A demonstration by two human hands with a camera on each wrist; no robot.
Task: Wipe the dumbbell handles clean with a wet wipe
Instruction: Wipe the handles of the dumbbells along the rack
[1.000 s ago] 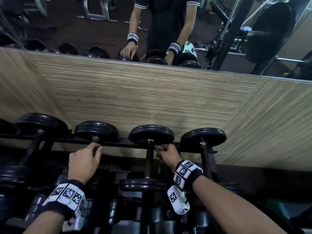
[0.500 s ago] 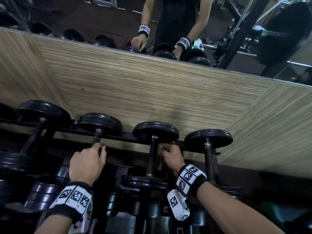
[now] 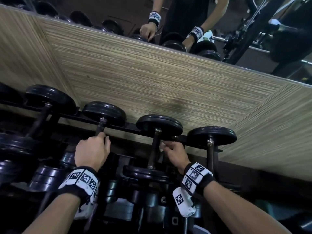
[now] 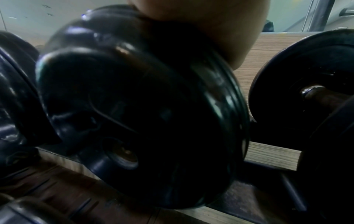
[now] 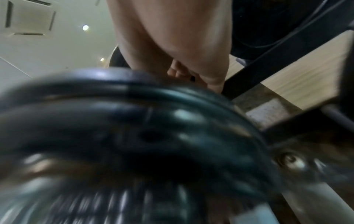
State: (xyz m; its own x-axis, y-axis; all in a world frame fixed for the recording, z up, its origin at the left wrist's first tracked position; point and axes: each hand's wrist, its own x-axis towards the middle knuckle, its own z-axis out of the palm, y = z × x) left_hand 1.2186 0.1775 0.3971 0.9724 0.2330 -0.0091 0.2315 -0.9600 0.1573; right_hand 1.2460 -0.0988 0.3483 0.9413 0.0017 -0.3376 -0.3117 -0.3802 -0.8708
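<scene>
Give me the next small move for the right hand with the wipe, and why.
Probably slide the wet wipe down along the dumbbell handle. The right hand pinches it against the handle's upper part, near the far plate, so the length below looks unwiped. The left hand grips the neighbouring handle.

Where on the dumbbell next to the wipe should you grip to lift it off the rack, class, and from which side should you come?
Probably grip the bare middle of the dumbbell handle, coming from above and in front. It is a narrow bar between two wide plates, and the rack rail crosses behind it, so only the top and front look free. The right hand pinches the wet wipe beside it.
</scene>
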